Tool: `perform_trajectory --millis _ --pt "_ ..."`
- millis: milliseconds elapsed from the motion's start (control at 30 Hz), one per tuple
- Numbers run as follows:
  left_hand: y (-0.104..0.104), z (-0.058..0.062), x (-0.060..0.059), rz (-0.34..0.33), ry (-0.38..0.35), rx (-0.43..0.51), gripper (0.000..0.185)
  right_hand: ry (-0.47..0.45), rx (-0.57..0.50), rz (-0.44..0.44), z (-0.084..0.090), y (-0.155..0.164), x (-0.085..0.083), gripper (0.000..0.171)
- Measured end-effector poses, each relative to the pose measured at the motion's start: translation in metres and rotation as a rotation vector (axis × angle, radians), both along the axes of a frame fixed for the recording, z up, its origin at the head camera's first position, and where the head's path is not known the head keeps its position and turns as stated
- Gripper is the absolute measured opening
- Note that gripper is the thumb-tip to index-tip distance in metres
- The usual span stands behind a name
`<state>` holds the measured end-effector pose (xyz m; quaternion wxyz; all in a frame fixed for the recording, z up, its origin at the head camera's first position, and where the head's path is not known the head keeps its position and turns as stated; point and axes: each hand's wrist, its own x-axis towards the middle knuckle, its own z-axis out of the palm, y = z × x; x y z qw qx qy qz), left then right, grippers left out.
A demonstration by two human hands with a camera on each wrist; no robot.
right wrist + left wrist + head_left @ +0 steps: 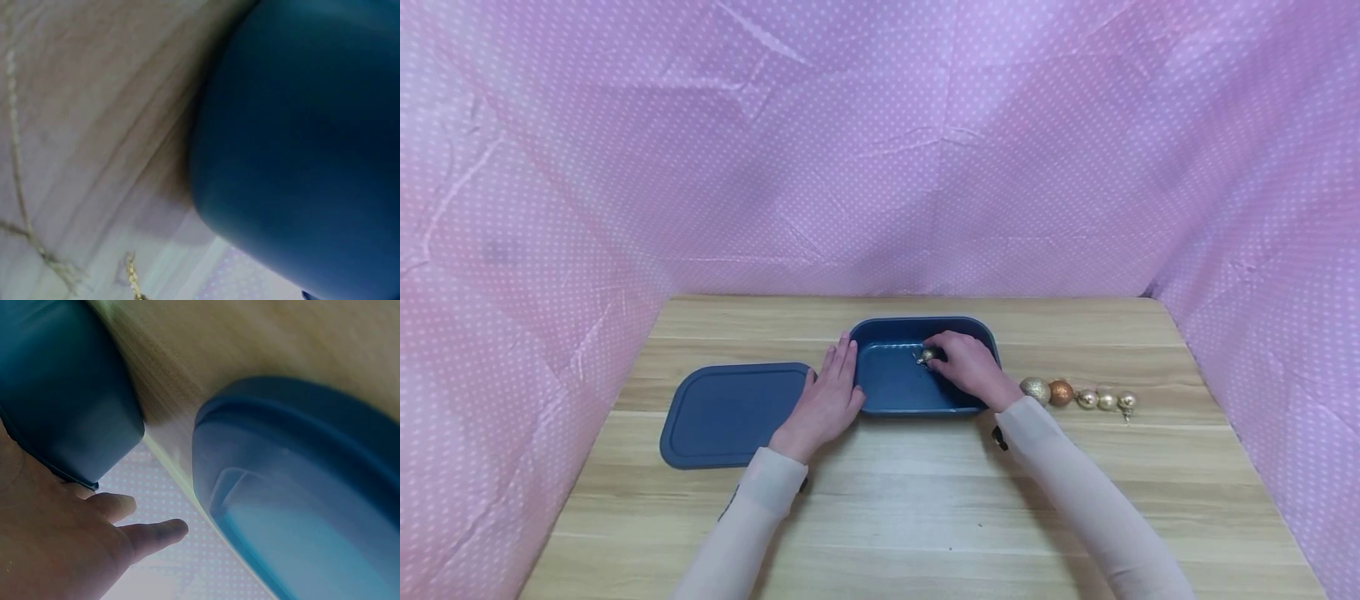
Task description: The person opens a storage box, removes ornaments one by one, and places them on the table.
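A dark blue rectangular container (883,385) stands uncovered on the table. Inside it, toward the right, my right hand (967,365) pinches a small gold bauble (928,355) close over the floor. Against the left wall and rim lies my left hand (824,403), its fingers extended. In the left wrist view, the outer wall of the container (69,400) rises beside that hand (69,534). The right wrist view shows mostly the container's outside (294,150); the right hand is hidden there.
A matching blue lid (730,417) lies left of the container. On the right, a glittery gold ball (1035,390), a copper ball (1061,392) and three small gold baubles (1107,400) form a row. Gold cords (15,137) show in the right wrist view. Pink dotted cloth (880,167) surrounds the table.
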<state>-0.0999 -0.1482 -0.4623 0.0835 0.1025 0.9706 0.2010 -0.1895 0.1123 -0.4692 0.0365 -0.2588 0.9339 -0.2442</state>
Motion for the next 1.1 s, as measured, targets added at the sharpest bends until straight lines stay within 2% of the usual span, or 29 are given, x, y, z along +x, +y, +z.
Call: perform_trajectory --millis 233,533,900,1100 --pt "0.000 0.000 0.001 0.002 -0.015 -0.018 0.074 0.012 0.002 -0.004 0.003 0.001 0.004 0.023" --pt "0.000 0.001 -0.001 -0.007 -0.024 -0.027 0.074 0.050 -0.108 -0.032 0.017 0.011 0.013 0.024" --pt "0.000 0.001 -0.002 -0.002 -0.023 -0.021 0.075 -0.037 -0.229 -0.147 0.040 0.036 0.037 0.032" --pt "0.000 0.002 -0.001 0.004 -0.038 -0.025 0.075 0.045 -0.279 -0.152 0.046 0.050 0.050 0.033"
